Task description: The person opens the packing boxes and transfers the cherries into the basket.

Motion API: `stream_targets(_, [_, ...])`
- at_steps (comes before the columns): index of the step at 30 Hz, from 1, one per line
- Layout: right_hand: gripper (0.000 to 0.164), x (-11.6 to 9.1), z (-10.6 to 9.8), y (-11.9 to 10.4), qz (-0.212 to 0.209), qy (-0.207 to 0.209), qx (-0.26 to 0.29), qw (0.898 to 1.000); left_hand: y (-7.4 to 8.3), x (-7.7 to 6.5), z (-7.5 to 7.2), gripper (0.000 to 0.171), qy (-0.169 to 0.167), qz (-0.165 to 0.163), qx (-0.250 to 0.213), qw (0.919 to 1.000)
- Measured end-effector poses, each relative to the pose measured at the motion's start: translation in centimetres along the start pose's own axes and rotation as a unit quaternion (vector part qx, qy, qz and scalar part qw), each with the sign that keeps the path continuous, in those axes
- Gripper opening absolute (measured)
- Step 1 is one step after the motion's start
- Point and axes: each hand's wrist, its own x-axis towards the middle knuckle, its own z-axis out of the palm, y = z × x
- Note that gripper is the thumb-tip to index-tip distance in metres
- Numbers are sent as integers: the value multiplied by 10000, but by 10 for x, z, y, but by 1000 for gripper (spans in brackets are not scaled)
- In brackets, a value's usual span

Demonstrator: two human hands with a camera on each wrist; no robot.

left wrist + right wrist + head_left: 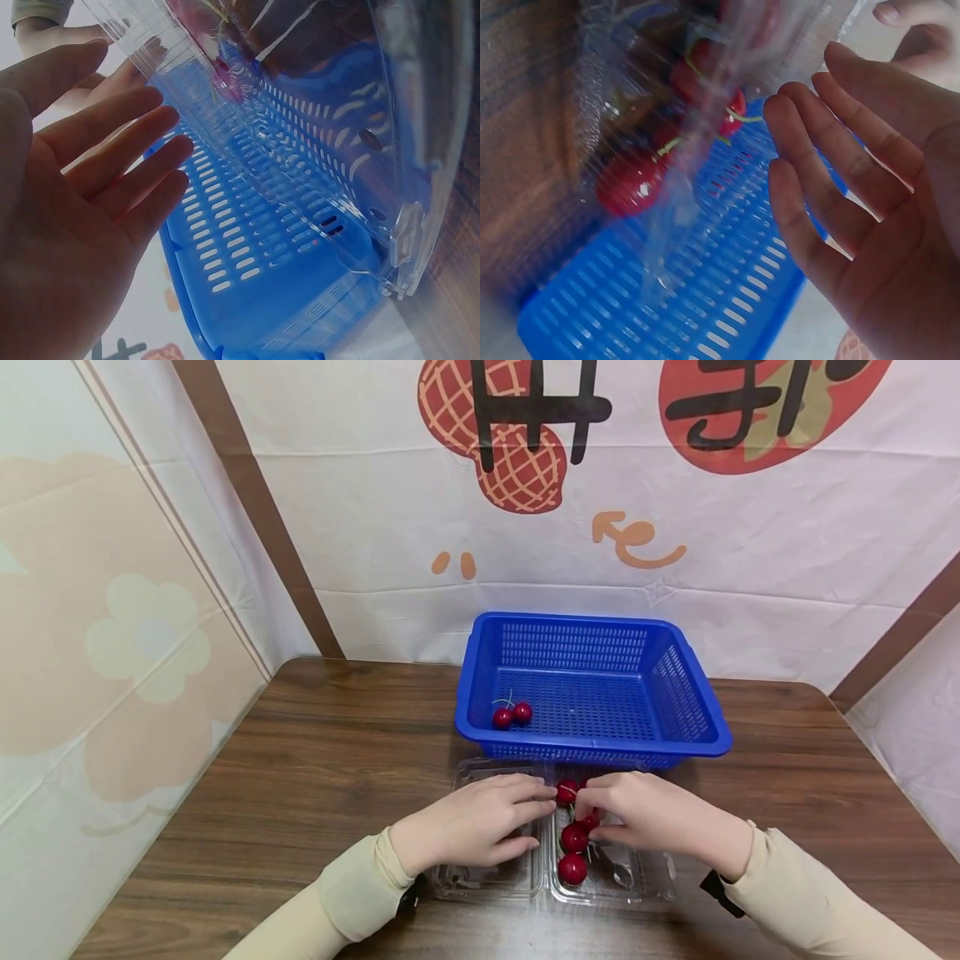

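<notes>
A clear plastic clamshell box [487, 882] lies unfolded in front of me, its two halves side by side. Several red cherries [573, 838] with green stems sit in the right half. My left hand [483, 818] is over the left half, fingers extended toward the cherries. Over the right half, my right hand [648, 814] reaches in from the side with fingers loosely bent beside the cherries. The right wrist view shows that hand's palm and fingers [791, 187] relaxed and holding nothing. Likewise, the left palm [82, 217] is bare in the left wrist view.
A blue plastic basket [592, 745] stands just behind the box, with two joined cherries [512, 715] in its left front corner. The wood-grain table [322, 793] stretches out on both sides. A printed cloth [360, 502] hangs behind the table.
</notes>
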Motion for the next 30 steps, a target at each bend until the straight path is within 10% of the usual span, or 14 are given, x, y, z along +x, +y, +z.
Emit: stream_targets(30, [26,10,19,-2,241,-786,44,9966,0,-1,0,46,-21,-3,-7,10000])
